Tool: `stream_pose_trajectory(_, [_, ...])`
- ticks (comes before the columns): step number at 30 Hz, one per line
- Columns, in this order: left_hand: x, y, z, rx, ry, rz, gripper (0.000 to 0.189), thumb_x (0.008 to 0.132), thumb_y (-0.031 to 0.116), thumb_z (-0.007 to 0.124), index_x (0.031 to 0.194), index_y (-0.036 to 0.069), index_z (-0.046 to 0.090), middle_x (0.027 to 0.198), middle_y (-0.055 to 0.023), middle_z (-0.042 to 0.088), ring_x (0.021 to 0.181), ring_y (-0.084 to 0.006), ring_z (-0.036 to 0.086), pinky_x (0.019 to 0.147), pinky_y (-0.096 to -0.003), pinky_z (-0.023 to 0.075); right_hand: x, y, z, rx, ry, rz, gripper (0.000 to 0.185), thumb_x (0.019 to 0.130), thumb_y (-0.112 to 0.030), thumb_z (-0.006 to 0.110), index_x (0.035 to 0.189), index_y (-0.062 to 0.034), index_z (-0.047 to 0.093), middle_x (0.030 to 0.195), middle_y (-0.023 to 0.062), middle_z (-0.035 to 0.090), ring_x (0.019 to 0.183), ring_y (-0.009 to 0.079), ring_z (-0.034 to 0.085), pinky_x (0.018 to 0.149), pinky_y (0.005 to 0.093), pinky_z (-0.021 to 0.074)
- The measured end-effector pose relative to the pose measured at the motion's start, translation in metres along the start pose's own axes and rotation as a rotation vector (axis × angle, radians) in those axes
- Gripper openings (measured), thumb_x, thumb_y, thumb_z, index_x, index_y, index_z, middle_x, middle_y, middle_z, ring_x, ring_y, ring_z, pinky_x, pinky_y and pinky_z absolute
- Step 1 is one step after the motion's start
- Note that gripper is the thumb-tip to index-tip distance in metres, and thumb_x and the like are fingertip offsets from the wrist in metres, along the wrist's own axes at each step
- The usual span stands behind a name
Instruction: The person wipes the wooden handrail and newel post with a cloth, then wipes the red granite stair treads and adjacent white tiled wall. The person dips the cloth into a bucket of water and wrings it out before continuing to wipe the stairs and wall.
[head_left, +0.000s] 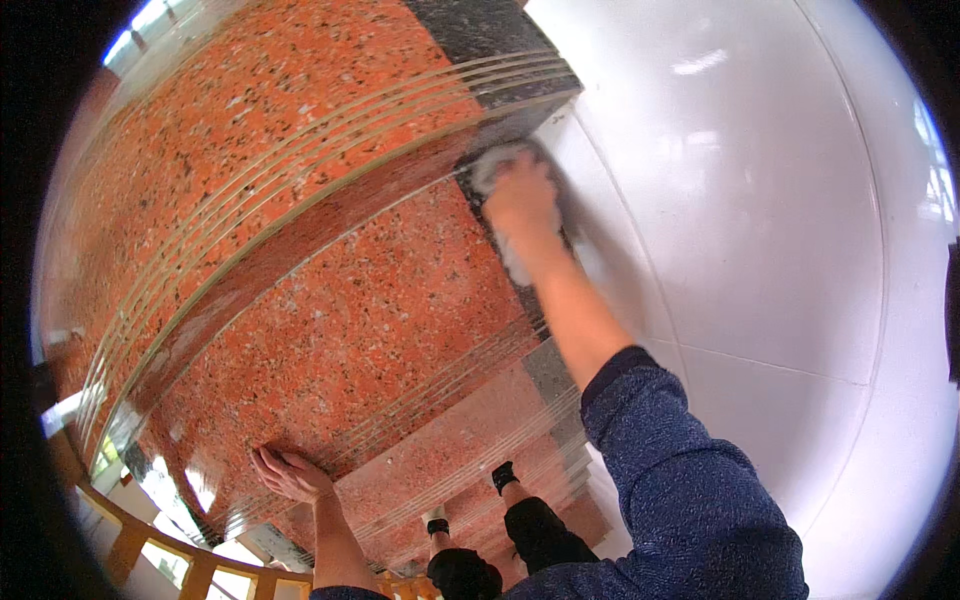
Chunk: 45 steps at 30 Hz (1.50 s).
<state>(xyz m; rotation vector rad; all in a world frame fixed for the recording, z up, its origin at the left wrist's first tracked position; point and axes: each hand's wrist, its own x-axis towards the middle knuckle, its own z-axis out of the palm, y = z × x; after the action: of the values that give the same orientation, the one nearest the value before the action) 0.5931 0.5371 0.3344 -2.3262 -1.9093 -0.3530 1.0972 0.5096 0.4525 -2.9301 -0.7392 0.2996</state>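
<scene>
My right hand (525, 199) is pressed on a pale, blurred cloth (495, 169) at the wall end of a stair tread, over its dark stone border (534, 304). Red speckled stone covers the middle of this tread (375, 300). Lower left, my left hand (289, 474) lies with its palm down near the grooved front edge of the same tread and holds nothing. The riser (300, 240) of the step above rises just beyond the cloth, under a grooved nosing.
White tiled wall (750, 225) runs along the right side. Further red stone steps (450, 442) descend below, where my feet are. A wooden railing (127, 551) curves round the lower left. The upper tread (300, 90) fills the top left.
</scene>
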Motion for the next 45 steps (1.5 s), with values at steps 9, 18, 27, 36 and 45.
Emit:
stream_pose_trajectory(9, [0.001,0.002,0.002,-0.047,0.008,-0.048,0.045,0.094,0.032,0.038,0.131,0.007,0.041,0.138,-0.0133,0.035,0.126,-0.0328,0.033,0.103,-0.0476,0.0268,0.033,0.056,0.013,-0.338,0.236,-0.470,0.028,0.074,-0.015,0.057,0.099,-0.0039,0.060,0.098,0.0129,0.050,0.089,0.0296,0.051,0.059,0.0378,0.0507])
stream_pose_trajectory(18, [-0.001,-0.007,-0.006,-0.074,-0.043,-0.087,0.044,0.088,0.023,0.044,0.130,0.008,0.040,0.138,-0.0129,0.036,0.128,-0.0335,0.032,0.105,-0.0500,0.0232,-0.060,0.109,0.042,-0.240,0.229,-0.331,0.032,0.071,-0.026,0.066,0.095,-0.0064,0.057,0.098,0.0126,0.049,0.094,0.0308,0.050,0.072,0.0412,0.0475])
stream_pose_trajectory(27, [-0.005,-0.007,0.003,-0.127,-0.027,-0.021,0.043,0.090,0.027,0.045,0.129,0.009,0.040,0.139,-0.0120,0.034,0.128,-0.0314,0.032,0.104,-0.0509,0.0230,-0.272,-0.046,0.126,0.147,-0.044,-0.387,0.016,0.077,-0.014,0.055,0.088,-0.0024,0.055,0.086,0.0170,0.054,0.078,0.0345,0.054,0.063,0.0469,0.0446])
stream_pose_trajectory(36, [0.002,-0.030,-0.033,-0.712,-0.091,-0.032,0.038,0.089,0.016,0.051,0.126,0.010,0.045,0.132,-0.0117,0.042,0.124,-0.0298,0.037,0.102,-0.0467,0.0301,-0.300,-0.072,0.113,0.265,-0.311,-0.440,0.022,0.082,-0.023,0.052,0.096,-0.0076,0.057,0.098,0.0150,0.056,0.089,0.0334,0.054,0.069,0.0459,0.0461])
stream_pose_trajectory(45, [-0.214,-0.083,-0.127,-1.089,-0.437,-0.390,0.032,0.087,0.006,0.052,0.118,0.000,0.045,0.116,-0.0118,0.049,0.106,-0.0256,0.048,0.092,-0.0362,0.0377,-0.223,0.148,0.075,-0.154,0.147,0.207,0.045,0.081,-0.036,0.057,0.116,-0.0072,0.056,0.112,0.0187,0.055,0.105,0.0359,0.052,0.086,0.0436,0.0439])
